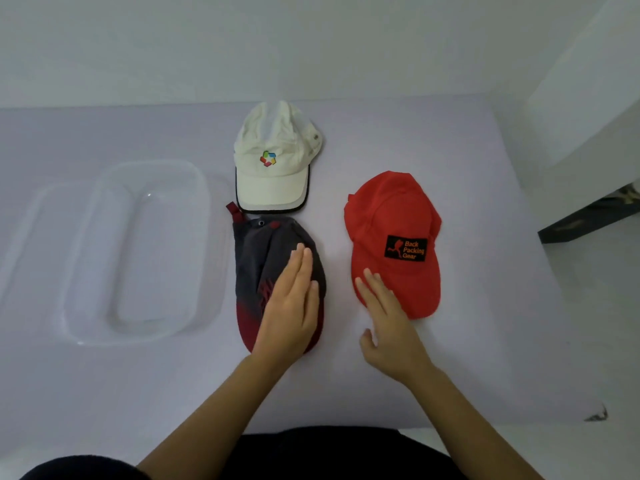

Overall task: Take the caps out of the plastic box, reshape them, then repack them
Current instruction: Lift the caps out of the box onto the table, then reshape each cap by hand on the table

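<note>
Three caps out of the box, a flat hand on two of them

On the pale surface (pixel 485 341) the clear plastic box (pixel 152 258) sits at the left with no cap in it. Just right of it lie the white cap (pixel 273 168), farther back, and the grey and dark red cap (pixel 256 265), nearer, their edges almost touching. The left hand (pixel 291 306) lies flat on the grey and dark red cap, fingers straight and together, gripping nothing. The right hand (pixel 384 317) is spread flat with the thumb apart, its fingertips on the near brim of the red cap (pixel 394 244), which lies at the right with a black patch on its front
</note>
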`<state>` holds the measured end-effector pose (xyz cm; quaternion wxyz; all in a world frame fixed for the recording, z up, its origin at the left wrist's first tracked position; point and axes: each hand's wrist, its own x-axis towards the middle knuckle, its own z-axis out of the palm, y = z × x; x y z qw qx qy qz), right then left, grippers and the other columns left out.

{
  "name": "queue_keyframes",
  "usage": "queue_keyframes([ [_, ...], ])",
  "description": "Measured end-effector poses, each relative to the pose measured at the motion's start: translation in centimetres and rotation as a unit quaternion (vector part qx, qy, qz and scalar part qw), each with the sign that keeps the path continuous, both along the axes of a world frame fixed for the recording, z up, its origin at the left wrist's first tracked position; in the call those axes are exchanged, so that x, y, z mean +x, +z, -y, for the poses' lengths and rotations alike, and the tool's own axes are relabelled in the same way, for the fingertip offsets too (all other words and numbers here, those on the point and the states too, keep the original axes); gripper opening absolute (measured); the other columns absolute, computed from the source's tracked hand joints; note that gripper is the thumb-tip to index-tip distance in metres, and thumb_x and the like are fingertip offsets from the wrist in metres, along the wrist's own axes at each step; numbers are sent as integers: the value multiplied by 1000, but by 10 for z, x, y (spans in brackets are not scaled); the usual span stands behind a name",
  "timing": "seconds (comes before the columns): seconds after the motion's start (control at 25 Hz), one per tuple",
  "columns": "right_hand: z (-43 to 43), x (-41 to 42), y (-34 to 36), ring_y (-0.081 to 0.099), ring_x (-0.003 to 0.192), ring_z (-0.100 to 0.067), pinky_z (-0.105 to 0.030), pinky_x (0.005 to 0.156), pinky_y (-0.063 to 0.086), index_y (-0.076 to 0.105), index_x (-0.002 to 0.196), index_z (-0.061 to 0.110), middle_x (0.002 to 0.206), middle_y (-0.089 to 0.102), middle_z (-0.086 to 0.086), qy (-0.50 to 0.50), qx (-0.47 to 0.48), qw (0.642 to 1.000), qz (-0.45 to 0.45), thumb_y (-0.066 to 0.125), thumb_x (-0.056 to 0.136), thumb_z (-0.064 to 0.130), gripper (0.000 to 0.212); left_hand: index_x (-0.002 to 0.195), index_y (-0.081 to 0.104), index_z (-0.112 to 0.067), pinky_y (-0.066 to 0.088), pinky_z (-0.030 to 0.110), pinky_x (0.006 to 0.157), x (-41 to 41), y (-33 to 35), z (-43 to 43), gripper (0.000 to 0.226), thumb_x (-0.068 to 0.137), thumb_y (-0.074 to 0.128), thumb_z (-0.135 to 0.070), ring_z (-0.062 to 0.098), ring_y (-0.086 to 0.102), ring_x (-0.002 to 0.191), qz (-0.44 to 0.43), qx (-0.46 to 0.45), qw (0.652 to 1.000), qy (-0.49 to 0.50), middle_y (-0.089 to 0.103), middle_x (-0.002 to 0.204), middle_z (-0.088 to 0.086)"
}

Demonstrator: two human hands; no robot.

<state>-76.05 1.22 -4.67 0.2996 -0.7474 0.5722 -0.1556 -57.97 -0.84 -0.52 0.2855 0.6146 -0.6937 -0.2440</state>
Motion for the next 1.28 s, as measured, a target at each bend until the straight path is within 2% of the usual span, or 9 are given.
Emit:
queue_keyframes([
  [0.16,-13,59,-12,-6,146,-16,-28,117,3,-15,146,16,154,-29,-3,124,20,990,-58,52,80,4,95,145,21,-3,19,31,116,63,-45,-34,56,95,28,-29,22,14,144,113,24,993,19,14,153,4],
  [0.24,-13,74,-17,-6,146,-22,-30,118,4,-26,140,13,149,-37,-7,128,43,987,-87,56,83,14,100,148,11,-12,16,34,115,75,-63,-50,62,94,28,-38,24,4,146,134,79,988,-11,1,156,3],
  [0.4,-9,88,-19,-21,139,-23,-28,115,0,-22,140,5,145,-34,-11,133,66,982,-117,53,90,38,96,144,-14,-26,5,27,114,85,-74,-56,78,87,31,-53,19,-21,143,128,142,979,-75,-25,153,0],
  [0.56,-10,90,-18,-18,142,-25,-30,116,0,-16,144,1,148,-30,-16,144,76,974,-158,41,93,47,89,140,-31,-26,2,36,117,94,-70,-51,99,78,42,-50,28,-27,141,171,158,961,-147,-34,149,9],
  [0.68,-15,97,-8,-6,146,-31,-33,117,4,-14,144,2,154,-17,-22,134,73,972,-179,9,80,61,91,142,-22,-26,18,46,118,96,-70,-50,91,89,51,-35,31,-24,139,179,143,965,-129,-31,148,11],
  [0.8,-21,104,2,6,146,-31,-38,117,13,-13,143,4,156,-7,-21,82,47,982,-163,20,89,52,79,137,-21,-34,34,46,111,93,-56,-42,75,98,42,-24,36,-16,142,165,136,970,-114,-33,149,8],
  [0.96,-15,105,12,13,145,-31,-42,116,24,-3,145,1,156,5,-21,-7,6,989,-149,56,90,26,85,140,-15,-43,55,44,85,104,-36,-35,78,96,40,-10,44,3,143,164,69,972,-154,-26,150,-1],
  [1.08,-7,114,25,33,139,-32,-41,110,36,11,147,-1,152,28,-21,-65,-10,990,-127,59,86,20,80,146,3,-42,60,44,67,118,-27,-30,89,87,51,4,50,20,138,164,-8,968,-191,-4,155,2],
  [1.28,2,137,54,64,101,-34,-38,75,53,23,145,-1,122,60,-21,-109,-70,975,-178,57,85,12,70,141,31,-25,58,37,54,129,-4,-22,84,73,65,12,53,45,122,180,-103,958,-195,40,146,19],
])
